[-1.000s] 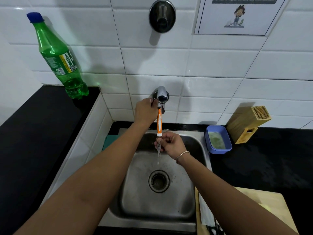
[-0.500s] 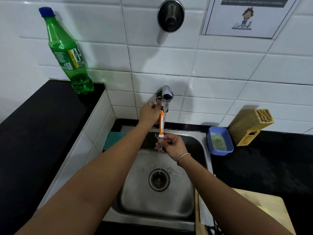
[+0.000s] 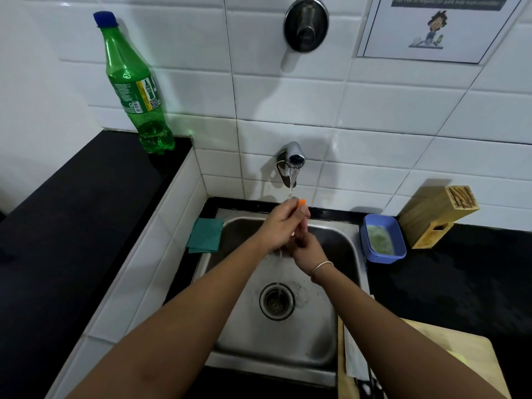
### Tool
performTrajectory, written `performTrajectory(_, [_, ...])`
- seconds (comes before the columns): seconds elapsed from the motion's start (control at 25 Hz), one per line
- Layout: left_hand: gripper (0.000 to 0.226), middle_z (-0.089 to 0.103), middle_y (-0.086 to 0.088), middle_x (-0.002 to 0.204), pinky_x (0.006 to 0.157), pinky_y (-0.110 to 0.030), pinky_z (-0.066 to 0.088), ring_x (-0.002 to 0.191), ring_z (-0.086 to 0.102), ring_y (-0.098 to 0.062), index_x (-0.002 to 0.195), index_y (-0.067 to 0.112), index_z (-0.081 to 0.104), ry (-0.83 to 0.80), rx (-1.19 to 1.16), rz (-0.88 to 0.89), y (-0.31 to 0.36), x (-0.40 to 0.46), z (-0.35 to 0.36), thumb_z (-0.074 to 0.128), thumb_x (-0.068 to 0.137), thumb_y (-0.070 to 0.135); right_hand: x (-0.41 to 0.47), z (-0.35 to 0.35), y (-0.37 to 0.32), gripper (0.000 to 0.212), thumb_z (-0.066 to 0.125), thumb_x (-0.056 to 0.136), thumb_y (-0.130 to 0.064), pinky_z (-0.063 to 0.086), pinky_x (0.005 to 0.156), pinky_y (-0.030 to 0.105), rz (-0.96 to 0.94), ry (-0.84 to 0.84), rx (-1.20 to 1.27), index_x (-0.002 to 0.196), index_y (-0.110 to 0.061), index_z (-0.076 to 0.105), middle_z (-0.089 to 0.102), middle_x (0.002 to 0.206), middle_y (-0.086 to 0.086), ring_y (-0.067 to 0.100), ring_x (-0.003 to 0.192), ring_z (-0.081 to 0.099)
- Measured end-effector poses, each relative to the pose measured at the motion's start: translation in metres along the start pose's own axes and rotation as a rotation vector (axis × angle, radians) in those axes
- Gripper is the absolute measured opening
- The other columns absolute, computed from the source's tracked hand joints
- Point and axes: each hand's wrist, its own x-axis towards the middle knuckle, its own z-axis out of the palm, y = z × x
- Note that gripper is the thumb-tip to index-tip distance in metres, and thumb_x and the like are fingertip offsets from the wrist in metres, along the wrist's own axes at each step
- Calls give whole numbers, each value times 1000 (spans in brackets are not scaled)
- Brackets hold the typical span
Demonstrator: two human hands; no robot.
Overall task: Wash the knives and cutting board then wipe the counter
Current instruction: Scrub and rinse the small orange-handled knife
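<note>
Over the steel sink (image 3: 325, 335), both hands hold an orange-handled knife upright under the running tap (image 3: 294, 156). My left hand (image 3: 283, 223) grips the handle, and only the orange tip (image 3: 302, 201) shows above the fingers. Just below it my right hand (image 3: 306, 250) curls round the lower part of the knife; the blade is hidden. Water runs down past the hands to the drain (image 3: 277, 301). The wooden cutting board (image 3: 449, 341) lies on the counter at the lower right, partly under my right forearm.
A wooden knife block (image 3: 437, 214) and a blue tub (image 3: 383, 240) stand right of the sink on the black counter (image 3: 460, 277). A green cloth (image 3: 205, 234) lies at the sink's left rim. A green bottle (image 3: 134, 87) stands back left.
My left hand left the tap and came down onto the knife's orange handle. Water now flows in a fuller stream. The view has shifted slightly.
</note>
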Motion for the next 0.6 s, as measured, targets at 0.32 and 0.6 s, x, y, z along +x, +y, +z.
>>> performTrajectory(0.32, [27, 49, -1, 61, 39, -25, 42, 44, 44, -12, 96, 25, 48, 784, -556, -356, 11, 31, -19, 32, 101, 4, -14, 13, -27, 13, 63, 92, -13, 51, 75, 21, -375, 469, -223, 98, -13, 75, 74, 87, -1, 10, 79, 66])
performTrajectory(0.6, [42, 71, -8, 81, 70, -35, 52, 74, 70, -20, 92, 13, 68, 175, -1001, -773, -12, -15, 16, 43, 101, 46, 17, 19, -71, 13, 56, 97, -16, 35, 77, 14, -453, 381, -394, 94, -7, 66, 55, 91, 2, 12, 81, 52])
